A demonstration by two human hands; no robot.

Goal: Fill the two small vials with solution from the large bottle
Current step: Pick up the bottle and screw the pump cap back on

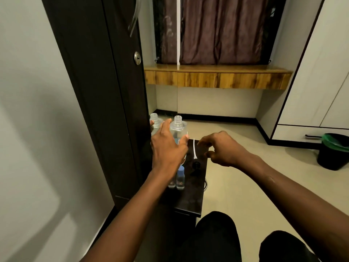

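a big dark door [105,91] stands on the left, and it is so shiny that the bottle shows in it like in a mirror. far away hangs a brown curtain [217,31], with a long wooden shelf [217,78] under it. on the far right sits a black bin [334,154] with a green bag in it.

a small dark table [190,197] stands right next to the door, in front of the person's knees.

the large bottle [178,129] stands at the far left end of the table, close to the door. it is see-through and its top has no cap on it. the left hand [168,148] is wrapped around it, with the thumb on the right side and the fingers on the left side.

the right hand [224,150] floats over the far right part of the table. its fingers are bent a little and loose, and it has nothing in it.

the two small vials [180,178] stand side by side on the table, nearer than the large bottle, just under the left wrist. one has a blue cap. the other is mostly hidden by the wrist.

a thin white tube [194,148] lies on the table between the two hands. a small black cap [196,164] sits at its near end.
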